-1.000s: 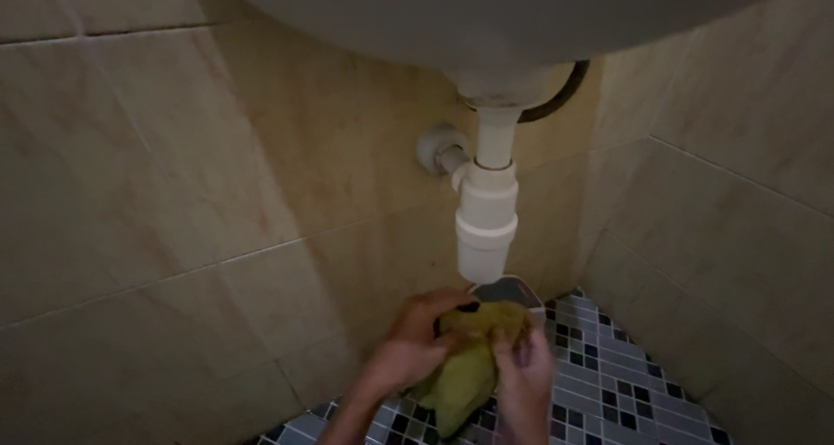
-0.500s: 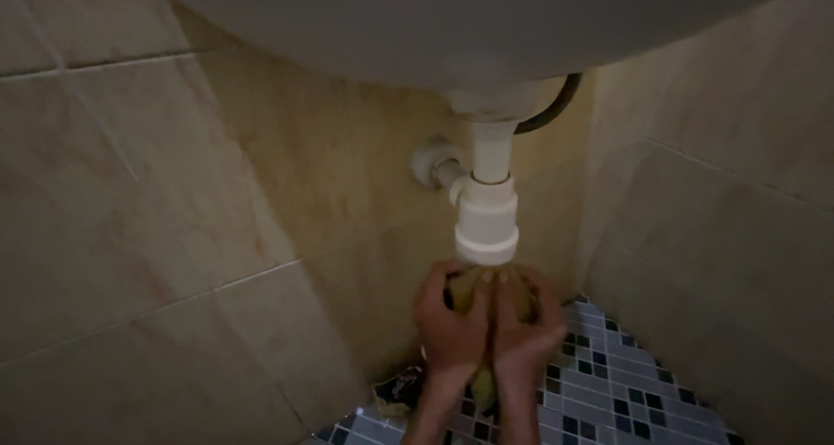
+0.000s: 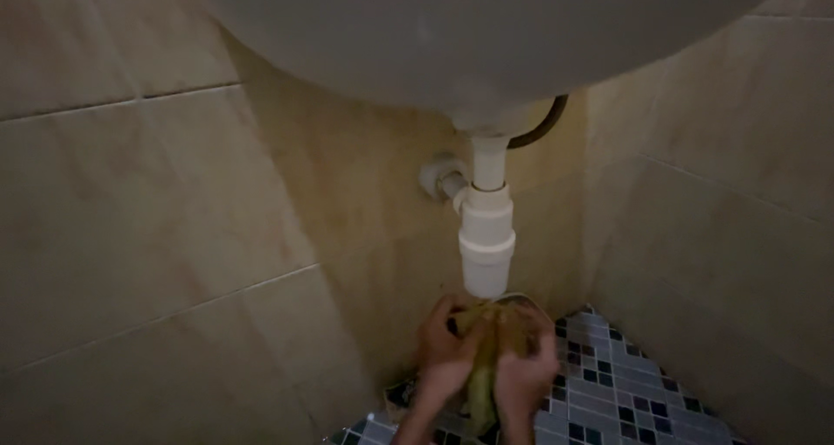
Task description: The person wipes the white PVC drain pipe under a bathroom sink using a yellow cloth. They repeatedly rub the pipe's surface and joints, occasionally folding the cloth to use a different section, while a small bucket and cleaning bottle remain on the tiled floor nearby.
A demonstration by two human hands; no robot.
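Head view: both my hands bunch a yellow cloth under the sink trap.

I see my left hand [image 3: 445, 349] and right hand [image 3: 524, 371] side by side, each grip closed tight on the cloth [image 3: 488, 345], which sits just below the bottom of the white trap [image 3: 486, 241], about touching it; a tail of the cloth hangs down between my wrists. The trap drops from the underside of the basin [image 3: 486, 36], with a side pipe running into the beige tiled wall [image 3: 174, 219]. Below my hands lies the mosaic floor [image 3: 608, 393] of small blue, dark and pale squares. The light is dim, so my fingertips are hard to make out.
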